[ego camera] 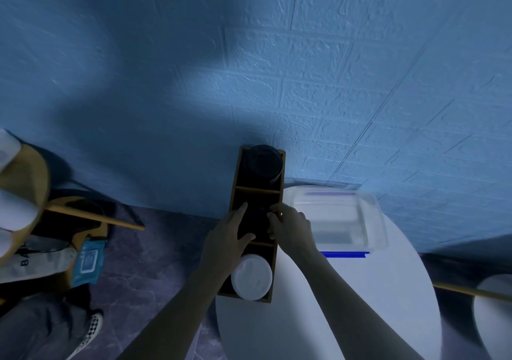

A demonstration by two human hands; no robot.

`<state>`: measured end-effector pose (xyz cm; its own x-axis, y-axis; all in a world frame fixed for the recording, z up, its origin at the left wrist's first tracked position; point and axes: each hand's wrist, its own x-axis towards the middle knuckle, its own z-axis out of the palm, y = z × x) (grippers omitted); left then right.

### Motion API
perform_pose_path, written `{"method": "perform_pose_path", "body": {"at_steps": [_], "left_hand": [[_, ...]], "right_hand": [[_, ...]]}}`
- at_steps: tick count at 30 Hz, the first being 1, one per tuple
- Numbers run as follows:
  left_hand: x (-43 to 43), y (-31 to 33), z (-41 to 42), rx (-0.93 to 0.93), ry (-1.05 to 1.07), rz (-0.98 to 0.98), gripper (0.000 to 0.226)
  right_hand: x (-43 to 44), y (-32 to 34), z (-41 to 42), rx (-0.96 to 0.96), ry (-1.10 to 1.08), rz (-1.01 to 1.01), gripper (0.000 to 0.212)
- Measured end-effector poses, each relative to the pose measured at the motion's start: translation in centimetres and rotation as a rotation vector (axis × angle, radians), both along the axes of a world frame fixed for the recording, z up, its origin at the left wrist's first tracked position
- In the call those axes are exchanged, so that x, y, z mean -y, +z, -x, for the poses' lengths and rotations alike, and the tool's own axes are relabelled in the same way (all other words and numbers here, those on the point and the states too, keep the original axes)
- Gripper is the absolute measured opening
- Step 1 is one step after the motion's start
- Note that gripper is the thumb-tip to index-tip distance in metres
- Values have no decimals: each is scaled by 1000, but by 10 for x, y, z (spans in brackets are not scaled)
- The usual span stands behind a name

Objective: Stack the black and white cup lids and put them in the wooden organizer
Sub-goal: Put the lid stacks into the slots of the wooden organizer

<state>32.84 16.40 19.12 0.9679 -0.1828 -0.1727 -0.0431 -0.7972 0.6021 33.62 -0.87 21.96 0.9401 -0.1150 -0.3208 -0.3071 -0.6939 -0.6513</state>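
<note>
Two bare forearms are seen nearest, reaching up to the middle compartment of the long, narrow wooden organizer (257,190), which stands on the left edge of the round white surface (346,304). The left hand (230,235) is laid with straight fingers and spread thumb against a dark shape in that compartment, probably black plastic lids. The right hand (291,232) is curled at the compartment's right side; whether anything is pinched cannot be told in the dimness.

Trouble is most likely from the organizer's position: part of it appears to overhang the surface's rim, so it could be tipped or slid off by a downward push. A stack lowered crookedly could also be jammed between the dividers or splayed.

The stack of round white plastic lids (251,276) is seated in the nearest compartment, filling its width. A tall black stack (263,164) is held in the farthest compartment, projecting above the rim.
</note>
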Motion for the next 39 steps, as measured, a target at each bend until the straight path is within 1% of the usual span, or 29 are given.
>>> {"method": "perform_pose_path", "body": {"at_steps": [2, 7, 14, 19, 23, 28, 35, 39], "left_hand": [[0, 1, -1, -13, -16, -17, 81], [-1, -1, 2, -22, -28, 10, 83], [-3, -4, 4, -23, -7, 34, 86], [-4, -5, 4, -3, -3, 44, 76], [-1, -4, -2, 22, -20, 32, 70], [-1, -7, -4, 25, -7, 35, 66], [1, -8, -7, 14, -9, 12, 67], [1, -8, -4, 12, 6, 13, 67]], "right_hand": [[0, 0, 0, 1, 7, 6, 27], [1, -1, 4, 15, 9, 55, 28], [-3, -5, 9, 8, 16, 11, 39], [-2, -5, 8, 13, 25, 19, 37], [-3, -2, 8, 79, 24, 43, 35], [-5, -5, 6, 67, 37, 68, 34], [-2, -4, 5, 26, 58, 137, 33], [-3, -1, 4, 4, 51, 93, 32]]}}
